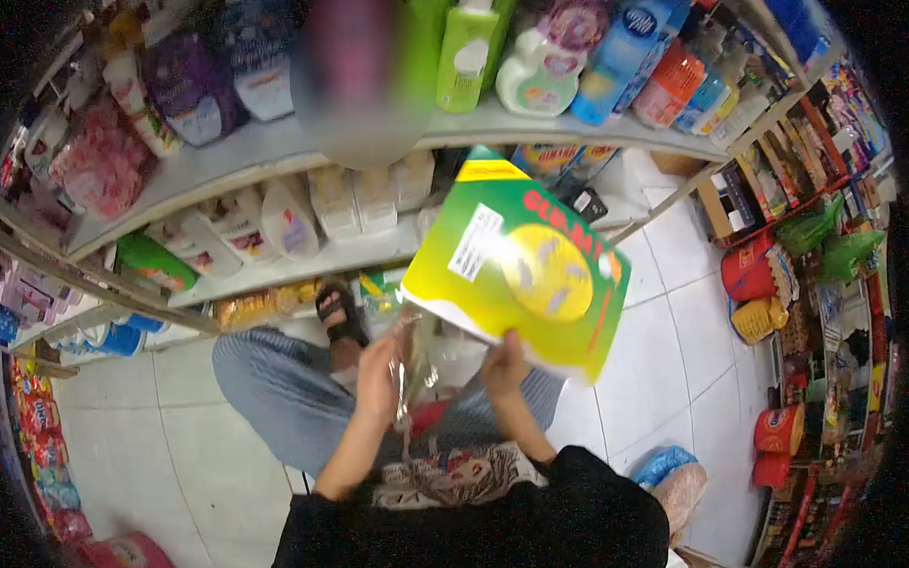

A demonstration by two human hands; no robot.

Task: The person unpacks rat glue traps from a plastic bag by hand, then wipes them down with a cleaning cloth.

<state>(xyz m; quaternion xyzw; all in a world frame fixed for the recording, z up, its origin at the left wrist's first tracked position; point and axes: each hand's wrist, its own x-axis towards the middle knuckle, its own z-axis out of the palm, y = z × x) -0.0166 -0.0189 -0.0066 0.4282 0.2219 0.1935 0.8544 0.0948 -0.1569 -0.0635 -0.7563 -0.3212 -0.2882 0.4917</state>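
A green and yellow flat pack (450,219), with a round yellow picture, red lettering and a white label, is tilted up in front of the shelf. My right hand (505,370) grips its lower edge, the thumb lying on the front and the other fingers hidden behind. Lower left of the pack, my left hand (380,375) is closed on crumpled clear plastic wrap (414,358). Glare on the plastic hides whether anything is inside it. Both hands are above my lap, between my bent knees.
Bottles and pouches, including a green bottle (465,58), crowd the upper shelf (240,156). White packs (356,199) stand on the lower shelf. Goods racks (777,343) line the right side. A pink tub (132,564) and a blue bag (663,464) are on the tiled floor (114,436).
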